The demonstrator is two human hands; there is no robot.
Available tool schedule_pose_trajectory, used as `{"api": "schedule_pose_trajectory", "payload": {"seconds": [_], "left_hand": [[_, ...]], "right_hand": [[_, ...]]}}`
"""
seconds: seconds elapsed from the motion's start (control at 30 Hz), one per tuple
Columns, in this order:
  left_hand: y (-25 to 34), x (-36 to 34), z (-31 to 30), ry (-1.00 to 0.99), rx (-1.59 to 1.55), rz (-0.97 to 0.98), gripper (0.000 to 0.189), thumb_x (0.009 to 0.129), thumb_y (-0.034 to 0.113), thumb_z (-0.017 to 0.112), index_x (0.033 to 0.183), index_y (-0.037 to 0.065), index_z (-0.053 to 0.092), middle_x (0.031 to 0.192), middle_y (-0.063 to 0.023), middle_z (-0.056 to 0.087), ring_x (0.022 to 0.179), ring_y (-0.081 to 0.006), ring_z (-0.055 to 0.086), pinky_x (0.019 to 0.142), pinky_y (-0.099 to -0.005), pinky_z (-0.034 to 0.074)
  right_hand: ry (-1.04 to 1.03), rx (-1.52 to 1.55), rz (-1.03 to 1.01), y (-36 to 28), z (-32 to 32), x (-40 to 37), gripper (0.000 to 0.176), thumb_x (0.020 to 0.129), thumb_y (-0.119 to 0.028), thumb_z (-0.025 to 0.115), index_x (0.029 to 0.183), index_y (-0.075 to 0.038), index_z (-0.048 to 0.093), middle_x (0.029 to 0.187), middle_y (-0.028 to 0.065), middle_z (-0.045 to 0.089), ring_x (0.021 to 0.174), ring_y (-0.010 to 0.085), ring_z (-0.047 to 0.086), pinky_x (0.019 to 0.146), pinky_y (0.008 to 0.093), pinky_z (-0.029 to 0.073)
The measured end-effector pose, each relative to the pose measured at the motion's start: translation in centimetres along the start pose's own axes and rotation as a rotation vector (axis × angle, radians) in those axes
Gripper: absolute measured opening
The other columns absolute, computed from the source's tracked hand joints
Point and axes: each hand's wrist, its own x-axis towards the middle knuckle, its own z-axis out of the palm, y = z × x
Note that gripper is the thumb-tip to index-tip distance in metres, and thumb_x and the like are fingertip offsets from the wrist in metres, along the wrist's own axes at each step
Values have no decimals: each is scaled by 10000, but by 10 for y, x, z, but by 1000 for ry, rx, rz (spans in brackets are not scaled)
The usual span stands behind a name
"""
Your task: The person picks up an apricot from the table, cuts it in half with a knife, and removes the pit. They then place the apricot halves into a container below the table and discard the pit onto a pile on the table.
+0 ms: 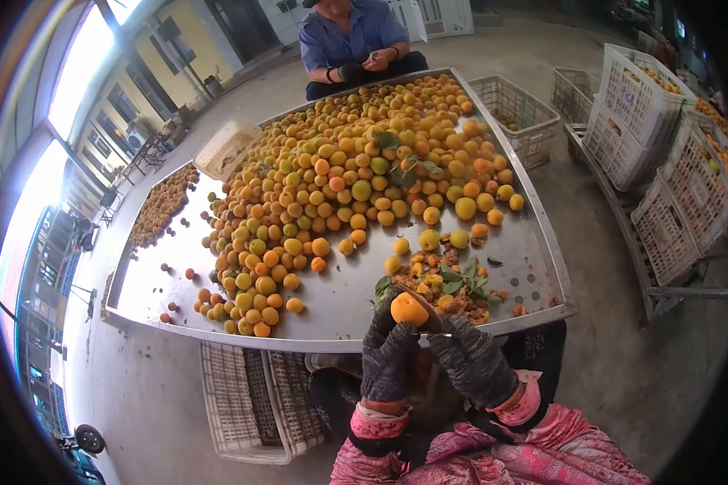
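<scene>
A ripe orange apricot (409,309) is held up at the near edge of the table by my left hand (387,356), its gloved fingers closed round the fruit. My right hand (472,360), also in a dark grey knit glove, is closed close beside it. A thin, dark, blade-like thing (430,314) reaches from the right hand's fingers to the apricot; its kind is not clear. Just beyond both hands lies a heap of split apricot pieces and green leaves (453,287). Farther back, a large pile of whole apricots (332,186) covers much of the metal table (356,291).
Across the table a person (352,44) in a blue shirt sits with hands together. A white tub (226,149) and a heap of small brown pits (163,206) are at the left. Plastic crates (259,400) stand below; more stacked crates (635,113) are at the right.
</scene>
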Motion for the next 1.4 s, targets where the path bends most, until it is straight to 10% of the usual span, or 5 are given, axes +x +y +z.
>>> {"api": "schedule_pose_trajectory", "payload": {"seconds": [0.33,0.63,0.83,0.93,1.4], "left_hand": [[0,-8,-4,-21,-73,-3,402,787,94,632,1158,12,501,1034,-60,582,922,-147,549,794,-259,448],[11,-16,-4,-46,13,-109,477,782,199,661,1170,-9,475,1063,-97,564,937,-186,555,828,-309,455],[17,-17,1,-52,-22,-150,435,830,168,600,1200,-9,455,1092,-110,551,963,-198,555,831,-311,469],[17,-19,-1,-65,-17,-188,405,843,103,576,1208,-14,445,1117,-116,542,982,-208,554,857,-320,466],[-2,-18,-5,-80,21,12,388,867,184,553,1204,20,454,1093,-94,556,991,-176,550,848,-282,457]], "right_hand": [[-26,-267,-112,-8,-6,-5,336,768,-76,581,1101,-34,573,1116,183,546,982,329,553,833,421,454],[-207,536,524,-5,-13,-13,309,766,-49,568,1072,-7,586,1085,192,559,982,334,554,819,420,465],[-144,93,21,16,-12,-13,297,766,-22,558,1060,-4,592,1070,201,562,979,335,555,830,415,470],[-230,490,557,6,-15,-4,302,765,-16,553,1065,-1,589,1069,202,560,977,337,556,835,420,468],[21,-43,-58,-9,-12,-11,340,721,-31,620,1061,-35,595,991,200,574,822,329,595,676,421,502]]}}
